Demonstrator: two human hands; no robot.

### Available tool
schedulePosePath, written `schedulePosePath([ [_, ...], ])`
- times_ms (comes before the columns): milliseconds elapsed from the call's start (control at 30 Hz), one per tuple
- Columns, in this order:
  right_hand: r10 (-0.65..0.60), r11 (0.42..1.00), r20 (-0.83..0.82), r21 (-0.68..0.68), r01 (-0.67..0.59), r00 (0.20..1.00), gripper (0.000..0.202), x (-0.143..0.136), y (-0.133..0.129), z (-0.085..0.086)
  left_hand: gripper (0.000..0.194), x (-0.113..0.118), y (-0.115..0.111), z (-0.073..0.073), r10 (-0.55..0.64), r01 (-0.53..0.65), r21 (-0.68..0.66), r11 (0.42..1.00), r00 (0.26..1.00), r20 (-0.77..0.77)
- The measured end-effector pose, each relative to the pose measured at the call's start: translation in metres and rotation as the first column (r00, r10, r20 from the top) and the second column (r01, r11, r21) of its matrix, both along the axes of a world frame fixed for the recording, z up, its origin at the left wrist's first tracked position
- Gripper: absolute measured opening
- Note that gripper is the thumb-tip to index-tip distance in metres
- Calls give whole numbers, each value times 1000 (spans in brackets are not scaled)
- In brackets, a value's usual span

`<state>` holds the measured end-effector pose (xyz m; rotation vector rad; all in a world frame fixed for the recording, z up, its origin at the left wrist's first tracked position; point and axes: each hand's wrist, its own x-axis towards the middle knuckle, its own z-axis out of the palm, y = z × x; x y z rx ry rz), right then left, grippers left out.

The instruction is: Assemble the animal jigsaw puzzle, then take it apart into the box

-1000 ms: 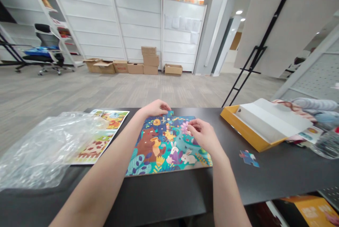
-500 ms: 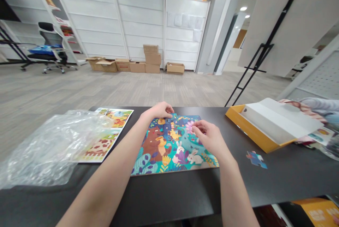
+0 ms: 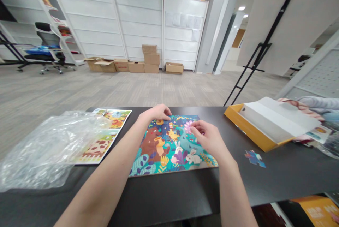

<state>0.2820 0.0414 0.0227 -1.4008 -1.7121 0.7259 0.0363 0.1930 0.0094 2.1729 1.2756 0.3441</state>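
A colourful jigsaw puzzle with a bear, rabbits and an elephant lies on the black table in front of me. My left hand rests at its top edge, fingers curled down onto the pieces near the top middle. Over the upper right part of the puzzle is my right hand, its thumb and fingers drawn together beside the pink shape; whatever may lie between them is hidden. One loose puzzle piece sits on the table to the right.
Clear plastic wrapping partly covers a picture sheet on the left. An open yellow box with a white inside lies at the right, next to folded cloth. Cardboard boxes stand on the floor beyond.
At the top edge, the raised blue piece by my left fingertips now lies level with the puzzle, and my left fingers have shifted slightly. My right hand has barely moved.
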Motion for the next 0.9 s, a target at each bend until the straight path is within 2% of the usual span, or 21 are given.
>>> schedulePosePath([
  [133,-29,999,64,23,28,997,24,10,-3,8,38,-1,2,-3,-4,4,-21,1000,1000,-3],
  [267,-188,982,174,31,185,967,24,48,-14,15,39,-2,3,-3,-12,12,-40,999,1000,1],
  [367,-390,906,342,-22,422,855,23,92,-27,12,41,-1,2,0,-23,22,-49,999,1000,-9],
  [433,-437,859,435,-59,509,787,24,122,-38,6,45,1,1,2,-17,15,-39,999,999,-40],
  [533,-427,822,547,-98,561,720,30,156,-53,-3,51,5,-1,6,-6,5,-6,1000,994,-107],
  [667,-377,799,693,-93,594,615,38,183,-63,-12,58,8,-5,11,22,-10,73,997,987,-160],
  [767,-342,816,719,-91,571,604,34,190,-62,-15,56,8,-7,15,58,-26,164,986,979,-195],
  [900,-354,800,696,-121,588,625,35,192,-57,-14,57,7,-10,20,86,-42,207,977,975,-206],
])
